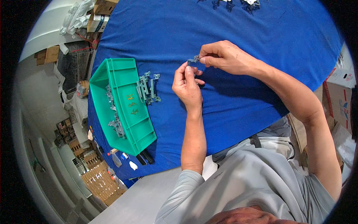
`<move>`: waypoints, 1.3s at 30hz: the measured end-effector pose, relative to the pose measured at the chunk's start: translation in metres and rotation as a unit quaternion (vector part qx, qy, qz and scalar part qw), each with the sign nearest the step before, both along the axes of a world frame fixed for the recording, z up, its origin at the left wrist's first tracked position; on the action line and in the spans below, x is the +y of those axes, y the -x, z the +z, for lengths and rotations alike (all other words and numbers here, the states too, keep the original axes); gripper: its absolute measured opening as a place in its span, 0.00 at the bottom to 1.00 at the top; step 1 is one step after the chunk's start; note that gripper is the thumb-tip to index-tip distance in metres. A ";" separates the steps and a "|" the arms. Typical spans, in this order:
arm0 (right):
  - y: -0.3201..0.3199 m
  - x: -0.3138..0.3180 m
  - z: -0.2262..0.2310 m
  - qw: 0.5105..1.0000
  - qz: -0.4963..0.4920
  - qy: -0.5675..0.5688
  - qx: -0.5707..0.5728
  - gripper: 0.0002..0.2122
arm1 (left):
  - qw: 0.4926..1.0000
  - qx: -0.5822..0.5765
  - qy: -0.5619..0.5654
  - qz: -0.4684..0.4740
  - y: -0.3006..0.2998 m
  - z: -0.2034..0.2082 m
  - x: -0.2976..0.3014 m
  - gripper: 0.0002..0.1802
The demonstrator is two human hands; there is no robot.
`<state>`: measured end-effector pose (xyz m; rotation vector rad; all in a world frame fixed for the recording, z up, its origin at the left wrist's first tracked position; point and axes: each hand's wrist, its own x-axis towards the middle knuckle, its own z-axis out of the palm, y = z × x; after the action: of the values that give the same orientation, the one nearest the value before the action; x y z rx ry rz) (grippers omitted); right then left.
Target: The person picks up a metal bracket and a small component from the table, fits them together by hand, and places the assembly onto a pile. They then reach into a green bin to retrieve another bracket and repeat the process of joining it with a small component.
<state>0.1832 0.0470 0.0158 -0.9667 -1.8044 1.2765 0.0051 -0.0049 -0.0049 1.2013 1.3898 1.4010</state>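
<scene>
Above the blue cloth, my left hand (188, 85) pinches a small grey bracket (191, 61) between thumb and fingers. My right hand (226, 56) comes in from the right, and its thumb and forefinger close on the bracket's other end. The fingers cover much of the part, so its full shape is hidden. To the left lies a loose pile of similar grey brackets (151, 87). Beside that pile is a green plastic bin (145, 128) with more grey parts (116, 125) inside. Several small brass-coloured screws (131, 104) rest on a ribbed green panel of the bin.
Blue cloth (231, 108) covers the table. Black and white parts (229, 5) lie along its far edge. Near the bin's front corner are dark tools (143, 158) and a white scrap (133, 165). A white carton (341, 93) stands at the right, beyond the table.
</scene>
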 end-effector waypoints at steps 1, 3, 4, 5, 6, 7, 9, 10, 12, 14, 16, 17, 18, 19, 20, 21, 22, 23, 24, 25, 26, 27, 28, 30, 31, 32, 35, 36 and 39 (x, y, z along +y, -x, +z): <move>0.000 0.000 0.001 1.000 -0.001 0.001 -0.009 0.10 | 1.000 0.000 0.000 0.001 0.000 -0.001 0.000 0.12; -0.001 0.001 0.002 1.000 -0.005 -0.007 -0.028 0.10 | 0.999 0.010 -0.025 0.020 0.000 -0.003 0.000 0.11; -0.002 0.001 0.002 0.999 -0.010 -0.014 -0.048 0.09 | 0.999 0.010 -0.025 0.020 0.001 -0.004 0.000 0.11; -0.002 0.001 0.000 0.999 -0.010 -0.014 -0.048 0.09 | 0.998 0.036 -0.034 0.029 0.002 -0.004 0.000 0.11; -0.001 0.002 -0.004 0.998 -0.018 -0.036 -0.047 0.09 | 0.996 0.062 -0.043 0.038 0.003 -0.004 0.000 0.11; -0.001 0.002 -0.007 0.997 -0.026 -0.057 -0.047 0.08 | 0.996 0.062 -0.042 0.038 0.003 -0.004 -0.001 0.11; -0.002 0.003 -0.011 0.997 -0.026 -0.050 -0.051 0.08 | 0.995 0.082 -0.045 0.029 0.003 -0.004 -0.002 0.11; -0.002 0.003 -0.011 0.997 -0.026 -0.043 -0.056 0.08 | 0.995 0.082 -0.045 0.029 0.004 -0.007 -0.001 0.11; -0.001 0.005 -0.010 0.999 -0.023 0.012 -0.039 0.08 | 0.989 0.114 -0.089 0.037 0.007 -0.016 0.002 0.11; 0.001 0.005 -0.010 0.997 -0.020 0.068 -0.021 0.09 | 0.986 0.137 -0.093 0.034 0.012 -0.020 0.002 0.11; 0.001 0.004 -0.015 0.995 -0.036 0.082 0.053 0.10 | 0.982 0.158 -0.095 0.028 0.009 -0.016 0.002 0.11; 0.000 0.004 -0.018 0.994 -0.037 0.083 0.053 0.10 | 0.986 0.153 -0.066 0.029 0.006 -0.014 -0.001 0.10; 0.001 0.005 -0.019 0.994 -0.023 0.086 0.056 0.10 | 0.988 0.148 -0.038 0.032 0.005 -0.010 -0.002 0.10; 0.002 0.005 -0.019 0.994 -0.010 0.089 0.059 0.10 | 0.988 0.148 -0.038 0.032 0.005 -0.010 -0.002 0.10; 0.001 0.005 -0.019 0.994 -0.009 0.089 0.060 0.10 | 0.987 0.154 -0.046 0.027 0.006 -0.011 -0.002 0.10; 0.000 0.006 -0.014 0.992 -0.006 0.113 0.053 0.10 | 0.985 0.160 -0.053 0.024 0.007 -0.012 -0.002 0.10; 0.000 0.006 -0.012 0.990 -0.002 0.136 0.047 0.10 | 0.985 0.160 -0.053 0.025 0.007 -0.013 -0.001 0.10; 0.000 0.007 -0.014 0.990 -0.001 0.136 0.047 0.10 | 0.980 0.179 -0.082 0.017 0.008 -0.014 0.001 0.09; -0.001 0.008 -0.018 0.999 -0.024 0.023 0.004 0.10 | 0.974 0.198 -0.110 0.006 0.008 -0.015 0.002 0.09; -0.001 0.009 -0.020 0.994 -0.047 -0.091 -0.039 0.10 | 0.974 0.198 -0.110 0.006 0.008 -0.015 0.002 0.09; 0.000 0.009 -0.021 0.994 -0.047 -0.091 -0.039 0.10 | 0.974 0.200 -0.105 -0.002 0.007 -0.015 0.002 0.10; 0.001 0.008 -0.020 0.991 -0.085 -0.106 -0.011 0.10 | 0.974 0.203 -0.100 -0.010 0.006 -0.012 0.002 0.10; 0.002 0.008 -0.019 0.985 -0.123 -0.121 0.017 0.10 | 0.974 0.203 -0.100 -0.010 0.004 -0.009 0.001 0.10; -0.002 0.010 -0.014 0.993 -0.105 -0.053 0.030 0.10 | 0.994 0.111 -0.007 0.013 0.000 -0.003 -0.002 0.10; -0.004 0.010 -0.011 0.995 -0.086 0.016 0.042 0.10 | 0.994 0.110 -0.007 0.013 0.000 -0.003 -0.002 0.10; -0.002 0.010 -0.012 0.995 -0.086 0.016 0.042 0.10 | 0.996 0.079 -0.013 0.030 0.001 -0.005 0.000 0.10; 0.003 0.005 -0.014 0.999 0.015 0.047 0.020 0.10 | 0.998 0.032 -0.019 0.050 0.002 -0.005 0.001 0.11; 0.003 0.004 -0.013 0.999 0.015 0.048 0.020 0.10 | 0.998 0.014 -0.020 0.054 0.003 -0.005 0.001 0.11; 0.001 0.003 -0.010 0.998 0.014 0.054 0.005 0.10 | 0.998 0.006 -0.016 0.058 0.001 -0.002 0.001 0.11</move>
<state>0.1819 0.0496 0.0056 -0.9943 -1.7620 1.4062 0.0041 -0.0038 -0.0072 1.1684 1.4698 1.5032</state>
